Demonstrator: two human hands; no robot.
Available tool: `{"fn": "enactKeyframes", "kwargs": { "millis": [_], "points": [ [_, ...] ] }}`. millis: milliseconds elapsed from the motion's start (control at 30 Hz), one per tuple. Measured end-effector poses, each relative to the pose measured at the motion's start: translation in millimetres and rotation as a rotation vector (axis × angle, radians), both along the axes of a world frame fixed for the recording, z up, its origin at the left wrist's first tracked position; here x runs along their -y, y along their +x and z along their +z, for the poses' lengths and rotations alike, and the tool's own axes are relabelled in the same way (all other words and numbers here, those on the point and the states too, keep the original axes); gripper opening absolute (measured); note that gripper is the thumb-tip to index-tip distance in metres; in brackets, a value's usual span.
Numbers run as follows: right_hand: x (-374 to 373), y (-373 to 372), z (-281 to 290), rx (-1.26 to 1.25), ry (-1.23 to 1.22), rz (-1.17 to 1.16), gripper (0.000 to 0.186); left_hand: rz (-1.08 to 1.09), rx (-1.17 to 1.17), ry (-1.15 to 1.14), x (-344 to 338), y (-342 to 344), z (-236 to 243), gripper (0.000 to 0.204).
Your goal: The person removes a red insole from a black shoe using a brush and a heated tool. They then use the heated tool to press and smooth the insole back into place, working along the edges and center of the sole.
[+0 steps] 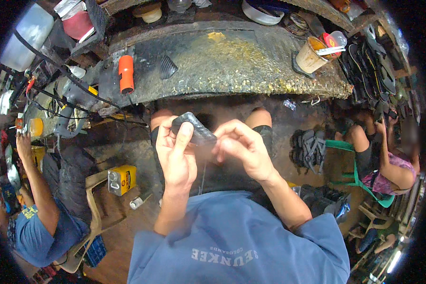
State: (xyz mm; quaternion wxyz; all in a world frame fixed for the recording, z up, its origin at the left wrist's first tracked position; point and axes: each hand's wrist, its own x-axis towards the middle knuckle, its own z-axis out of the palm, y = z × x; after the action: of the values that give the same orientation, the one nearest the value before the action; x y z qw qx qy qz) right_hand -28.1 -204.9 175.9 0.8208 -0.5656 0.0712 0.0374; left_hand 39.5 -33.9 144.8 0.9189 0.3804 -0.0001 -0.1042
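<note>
We see a dark grey, flat, roughly rectangular piece (196, 128) with a scuffed, paler edge, held tilted on the near side of the bench (232, 61). Left hand (176, 156) is clamped on it, thumb over its face. Right hand (245, 149) is curled at its right end; we can't tell whether it grips. Far left, orange cylinder (126, 75); far right, stained cup (310, 56).

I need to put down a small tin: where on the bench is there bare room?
The widest free patch on the bench lies between the dark ribbed piece and the stained pot, though its surface looks crusted. Only a narrow gap separates that piece from the orange cylinder. Left of the cylinder, the grey tool makes it crowded.
</note>
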Motion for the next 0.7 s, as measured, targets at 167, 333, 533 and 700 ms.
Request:
{"fn": "enactKeyframes", "kwargs": {
  "millis": [167, 333, 533, 700],
  "points": [
    [-5.6, -1.8, 7.4, -0.08, -0.004, -0.004, 0.018, 0.08, 0.116, 0.113, -0.9, -8.6, -5.4, 0.031],
    [-13.1, -7.4, 14.8, -0.111, 0.02, -0.051, 0.017, 0.071, 0.211, -0.067, -8.6, -17.2, -17.8, 0.039],
    [-16.7, -18.9, 16.2, -0.107, -0.042, -0.082, 0.016, 0.078, 0.175, -0.112, -8.7, -29.3, -24.2, 0.042],
    [-17.8, -24.3, 14.7, -0.084, -0.1, -0.141, 0.014, 0.047, 0.165, -0.156, -6.0, -29.9, -22.2, 0.043]
  ]
}}
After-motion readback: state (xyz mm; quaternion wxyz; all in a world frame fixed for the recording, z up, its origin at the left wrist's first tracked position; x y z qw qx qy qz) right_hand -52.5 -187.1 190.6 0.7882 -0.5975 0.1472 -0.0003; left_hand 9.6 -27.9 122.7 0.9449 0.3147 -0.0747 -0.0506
